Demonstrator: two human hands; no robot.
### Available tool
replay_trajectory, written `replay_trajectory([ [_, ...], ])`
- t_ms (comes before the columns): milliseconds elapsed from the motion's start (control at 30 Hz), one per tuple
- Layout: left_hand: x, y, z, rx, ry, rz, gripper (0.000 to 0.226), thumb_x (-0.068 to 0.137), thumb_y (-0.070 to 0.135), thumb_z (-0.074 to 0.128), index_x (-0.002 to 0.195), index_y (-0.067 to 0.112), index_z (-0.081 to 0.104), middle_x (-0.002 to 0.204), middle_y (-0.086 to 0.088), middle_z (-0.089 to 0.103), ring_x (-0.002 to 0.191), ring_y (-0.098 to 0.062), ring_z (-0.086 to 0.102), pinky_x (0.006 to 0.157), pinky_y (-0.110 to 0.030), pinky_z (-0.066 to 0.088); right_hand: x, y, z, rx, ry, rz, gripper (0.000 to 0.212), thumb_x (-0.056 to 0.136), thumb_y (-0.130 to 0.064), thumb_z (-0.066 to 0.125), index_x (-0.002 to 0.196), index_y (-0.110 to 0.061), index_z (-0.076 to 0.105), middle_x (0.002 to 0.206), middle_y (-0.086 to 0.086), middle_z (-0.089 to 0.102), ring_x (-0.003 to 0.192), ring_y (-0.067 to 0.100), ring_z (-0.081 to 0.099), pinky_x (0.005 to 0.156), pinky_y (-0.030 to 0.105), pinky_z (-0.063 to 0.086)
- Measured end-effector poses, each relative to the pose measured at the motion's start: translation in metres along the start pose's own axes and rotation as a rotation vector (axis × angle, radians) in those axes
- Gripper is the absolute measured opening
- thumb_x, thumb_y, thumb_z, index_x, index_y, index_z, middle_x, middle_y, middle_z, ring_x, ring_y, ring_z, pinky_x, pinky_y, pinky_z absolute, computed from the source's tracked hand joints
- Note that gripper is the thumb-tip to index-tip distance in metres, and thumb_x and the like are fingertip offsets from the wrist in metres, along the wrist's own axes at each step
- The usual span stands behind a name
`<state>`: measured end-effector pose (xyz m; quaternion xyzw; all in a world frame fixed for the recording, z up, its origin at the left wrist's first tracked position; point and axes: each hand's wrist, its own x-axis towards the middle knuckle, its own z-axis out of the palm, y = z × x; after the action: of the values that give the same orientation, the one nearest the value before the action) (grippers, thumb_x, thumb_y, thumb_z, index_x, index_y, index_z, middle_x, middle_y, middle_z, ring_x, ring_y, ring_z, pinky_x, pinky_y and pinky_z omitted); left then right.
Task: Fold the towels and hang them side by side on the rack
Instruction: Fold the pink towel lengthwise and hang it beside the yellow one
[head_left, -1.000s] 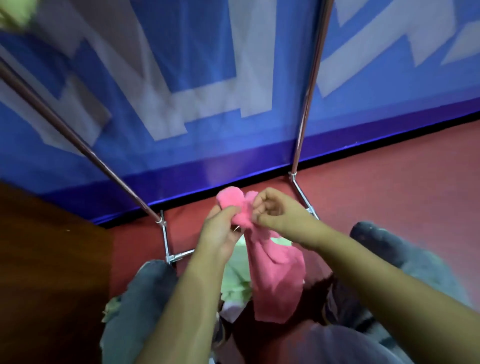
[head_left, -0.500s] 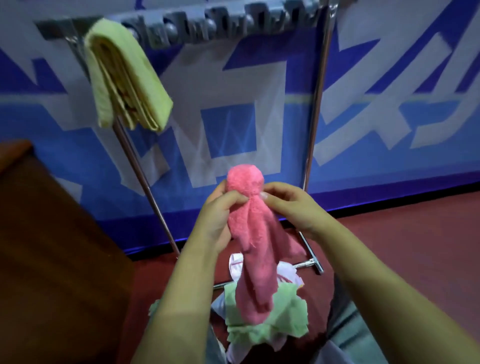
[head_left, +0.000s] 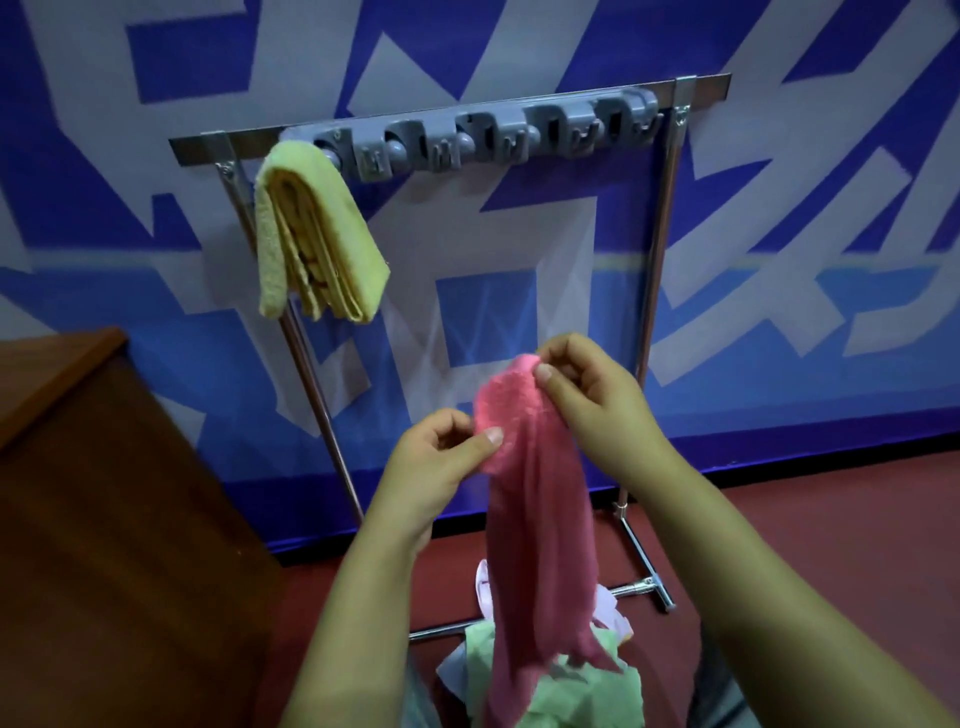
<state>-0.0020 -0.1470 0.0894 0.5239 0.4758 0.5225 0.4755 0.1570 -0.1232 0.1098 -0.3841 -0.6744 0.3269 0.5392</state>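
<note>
Hanging lengthwise toward 6 o'clock, one pink towel (head_left: 540, 519) is pinched at its top edge by both hands: right hand (head_left: 592, 400) higher, nearer the rack (head_left: 670, 218); left hand (head_left: 436, 467) lower. Free grey clips at 12 o'clock. Count: one yellow towel (head_left: 317, 239) hung at 10 o'clock; pale green towel (head_left: 582, 691) below

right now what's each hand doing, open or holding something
left hand: pinching the edge of the pink terry towel
right hand: pinching the same towel's top edge
</note>
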Motion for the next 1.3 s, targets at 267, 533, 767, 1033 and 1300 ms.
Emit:
replay_trajectory([
  [267,0.009,0.035,-0.005,0.093,-0.124,0.225,0.035,0.078,0.011,0.069,0.11,0.018,0.057,0.108,0.0,0.064,0.099,-0.002,0.061,0.084,-0.015,0.048,0.013,-0.03,0.0,-0.104,-0.238,-0.077,0.013,0.093,-0.007,0.051,0.088,-0.018,0.055,0.071,-0.011,0.056,0.067,-0.001,0.05,0.067,0.012,0.041],
  [533,0.023,0.046,-0.035,0.357,-0.182,0.143,0.025,0.068,0.029,0.079,0.073,0.011,0.062,0.071,-0.002,0.062,0.068,-0.013,0.058,0.065,-0.028,0.046,0.019,-0.034,-0.021,-0.321,-0.204,-0.066,0.019,0.094,-0.022,0.052,0.08,-0.036,0.052,0.081,-0.008,0.062,0.076,0.003,0.053,0.071,0.016,0.041],
  [767,0.023,0.039,-0.066,0.215,-0.096,0.132,0.029,0.06,0.029,0.086,0.072,0.013,0.065,0.066,0.004,0.063,0.067,-0.007,0.06,0.07,-0.024,0.049,0.022,-0.024,-0.032,-0.292,-0.116,-0.029,0.012,0.093,-0.025,0.052,0.084,-0.031,0.054,0.084,0.0,0.064,0.082,0.015,0.058,0.076,0.025,0.044],
  [1033,0.028,0.041,-0.072,-0.227,0.096,0.184,0.032,0.05,0.044,0.082,0.071,0.022,0.072,0.067,0.008,0.064,0.064,-0.002,0.06,0.062,-0.017,0.053,0.023,-0.017,-0.048,-0.191,-0.388,0.091,0.014,0.08,-0.031,0.071,0.085,-0.025,0.06,0.059,-0.008,0.047,0.056,0.006,0.043,0.054,0.017,0.038],
  [1300,0.032,0.051,-0.084,-0.284,0.323,0.179,0.011,0.083,0.016,0.06,0.077,0.017,0.069,0.074,0.005,0.063,0.068,-0.004,0.059,0.058,-0.016,0.052,0.016,0.003,-0.089,-0.455,-0.489,0.313,0.021,0.076,-0.033,0.075,0.065,-0.023,0.06,0.059,-0.013,0.052,0.058,0.002,0.05,0.056,0.02,0.041],
])
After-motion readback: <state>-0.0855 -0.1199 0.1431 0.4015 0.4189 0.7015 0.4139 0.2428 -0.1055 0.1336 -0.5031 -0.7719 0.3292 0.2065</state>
